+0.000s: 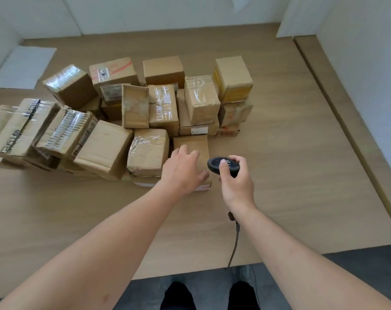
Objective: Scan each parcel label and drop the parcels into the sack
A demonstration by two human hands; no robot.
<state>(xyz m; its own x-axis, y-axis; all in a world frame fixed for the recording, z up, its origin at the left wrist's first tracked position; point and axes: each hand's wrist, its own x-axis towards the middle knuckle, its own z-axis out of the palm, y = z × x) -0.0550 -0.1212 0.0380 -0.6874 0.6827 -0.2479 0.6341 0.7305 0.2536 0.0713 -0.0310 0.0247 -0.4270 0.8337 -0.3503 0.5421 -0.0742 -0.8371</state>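
Observation:
A heap of several brown cardboard parcels [127,113] covers the middle and left of a wooden platform [290,175]. Nearest to me stands a small plain parcel [193,143]. My left hand [183,170] lies over its near top with the fingers spread, touching it but not closed around it. Just right of that parcel, my right hand [235,183] grips a black handheld scanner [222,165], thumb on top, its head pointing toward the parcel. The scanner's cable [233,242] trails down toward me. No sack is in view.
White walls enclose the platform at the back and right. A raised wooden ledge [346,121] runs along the right side. A white sheet [22,66] lies at the far left. Dark floor and my two shoes [210,296] are at the bottom edge.

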